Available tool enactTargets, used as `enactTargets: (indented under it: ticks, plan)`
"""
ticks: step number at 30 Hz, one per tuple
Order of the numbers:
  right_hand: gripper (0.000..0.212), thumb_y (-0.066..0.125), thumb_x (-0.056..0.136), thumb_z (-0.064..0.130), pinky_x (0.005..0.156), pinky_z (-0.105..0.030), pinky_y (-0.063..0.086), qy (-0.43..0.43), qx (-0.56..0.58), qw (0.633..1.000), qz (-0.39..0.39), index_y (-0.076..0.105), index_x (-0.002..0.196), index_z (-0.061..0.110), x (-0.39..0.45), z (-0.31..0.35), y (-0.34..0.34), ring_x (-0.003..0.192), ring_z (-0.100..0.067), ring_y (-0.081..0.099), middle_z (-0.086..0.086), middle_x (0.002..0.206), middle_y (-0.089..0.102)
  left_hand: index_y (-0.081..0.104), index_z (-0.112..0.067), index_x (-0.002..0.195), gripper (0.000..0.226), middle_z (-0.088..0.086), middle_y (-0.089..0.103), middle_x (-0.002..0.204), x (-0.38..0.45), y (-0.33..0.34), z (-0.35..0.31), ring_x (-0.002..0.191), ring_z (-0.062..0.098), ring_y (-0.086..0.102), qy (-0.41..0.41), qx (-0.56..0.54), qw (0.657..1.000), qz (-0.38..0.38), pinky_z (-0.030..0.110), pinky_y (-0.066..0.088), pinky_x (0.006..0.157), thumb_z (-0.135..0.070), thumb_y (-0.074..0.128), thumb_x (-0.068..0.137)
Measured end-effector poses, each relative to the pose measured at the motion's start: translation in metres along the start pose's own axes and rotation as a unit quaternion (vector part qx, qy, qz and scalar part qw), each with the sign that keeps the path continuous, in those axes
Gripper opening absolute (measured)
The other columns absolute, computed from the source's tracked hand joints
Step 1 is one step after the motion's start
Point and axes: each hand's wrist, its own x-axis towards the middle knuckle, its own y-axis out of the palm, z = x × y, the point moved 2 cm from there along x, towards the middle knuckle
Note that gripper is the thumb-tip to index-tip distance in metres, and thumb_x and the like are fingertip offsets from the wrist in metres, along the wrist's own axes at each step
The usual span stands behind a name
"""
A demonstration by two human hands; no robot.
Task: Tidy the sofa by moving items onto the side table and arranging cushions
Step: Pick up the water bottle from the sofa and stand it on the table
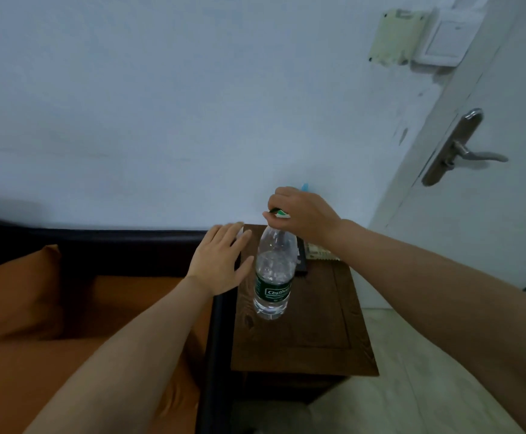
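Bottle [272, 274] stands upright on the desk [318, 324], right hand [302, 214] pinching its cap; left hand [221, 261] open beside it

Clear water bottle [273, 270], green label and cap, stands upright on dark wooden side table [318, 333] beside orange sofa [51, 324].

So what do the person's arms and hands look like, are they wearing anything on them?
Nothing that shows. Both forearms are bare as far as the picture reaches, with no sleeves in view. The left hand and the right hand have no gloves, and no watch, bracelet or ring can be seen on the wrists or fingers that show.
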Motion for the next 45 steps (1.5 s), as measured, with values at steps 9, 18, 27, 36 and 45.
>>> enactTargets:
  ticks: [9,18,27,36,45]
  plan:
    - [0.018,0.062,0.085,0.02,0.048,-0.026,0.03,0.002,-0.021,0.999,-0.035,0.059,0.073,0.007,0.072,-0.065,0.039,0.061,-0.012,0.04,-0.003,0.069,0.054,0.054,-0.011,0.13,0.057,0.013,0.054,0.134,0.059,0.043,0.03,0.123,0.03,0.049,-0.018,-0.019,1.0,0.012,0.047,0.035,0.108,-0.05,0.047,0.088]
    - [0.018,0.059,0.084,0.019,0.054,-0.026,0.037,-0.046,-0.011,0.993,-0.109,0.057,0.072,0.007,0.081,-0.111,0.058,0.062,-0.017,0.045,-0.004,0.07,0.052,0.044,-0.004,0.137,0.074,0.013,0.054,0.135,0.114,0.077,0.023,0.124,0.028,0.051,-0.091,-0.01,0.996,0.01,0.045,0.037,0.107,-0.052,0.063,0.084]
    - [0.038,0.068,0.079,0.032,0.106,-0.049,0.026,-0.079,-0.105,0.986,-0.099,0.056,0.114,0.021,0.038,-0.135,0.081,0.115,-0.023,0.045,-0.005,0.135,0.041,0.035,-0.002,0.142,0.079,0.01,0.052,0.136,0.128,0.092,0.022,0.124,0.023,0.048,-0.114,-0.045,0.992,0.0,0.038,0.025,0.113,-0.059,0.042,0.089]
    - [0.11,0.092,0.052,0.033,0.11,-0.065,0.02,-0.05,-0.175,0.983,0.002,0.027,0.14,0.023,0.015,-0.138,0.106,0.139,-0.035,0.027,-0.015,0.154,0.011,0.022,-0.002,0.149,0.105,0.011,0.035,0.151,0.132,0.107,0.015,0.136,0.023,0.038,-0.15,-0.038,0.987,0.031,0.042,0.028,0.115,-0.054,0.073,0.074]
    - [0.102,0.09,0.061,0.023,0.106,-0.043,0.037,-0.049,-0.124,0.991,0.003,0.029,0.143,0.016,0.025,-0.154,0.107,0.138,-0.037,0.026,-0.018,0.153,0.015,0.016,-0.004,0.15,0.106,0.012,0.034,0.151,0.15,0.117,0.036,0.135,0.023,0.038,-0.095,-0.143,0.985,0.012,0.042,0.032,0.113,-0.05,0.075,0.075]
